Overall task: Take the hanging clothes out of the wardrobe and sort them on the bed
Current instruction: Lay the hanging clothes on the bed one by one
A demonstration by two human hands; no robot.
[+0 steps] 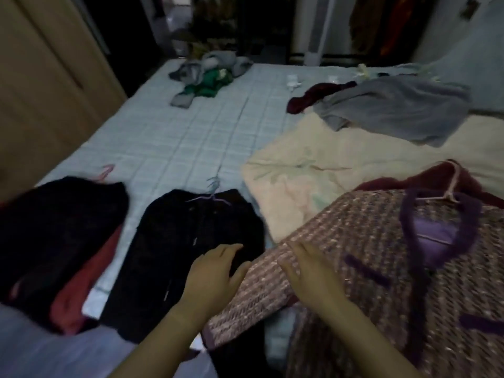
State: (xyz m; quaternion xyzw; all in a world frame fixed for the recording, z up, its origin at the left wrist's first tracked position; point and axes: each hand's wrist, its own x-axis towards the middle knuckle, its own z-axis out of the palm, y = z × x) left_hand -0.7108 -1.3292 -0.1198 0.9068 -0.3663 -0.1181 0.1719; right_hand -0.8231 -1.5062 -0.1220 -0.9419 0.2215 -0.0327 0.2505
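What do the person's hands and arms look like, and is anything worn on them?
The left hand and the right hand are bare: no gloves, and no ring, watch or bracelet that I can see. Both forearms are uncovered too; no sleeve shows before the picture's lower edge. The picture is dim and blurred, so fine details may escape.

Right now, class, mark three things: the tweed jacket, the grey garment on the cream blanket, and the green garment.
tweed jacket (368, 236), head view, on its woven front panel.
grey garment (395, 110), head view, on its middle folds.
green garment (207, 85), head view, on its crumpled middle.
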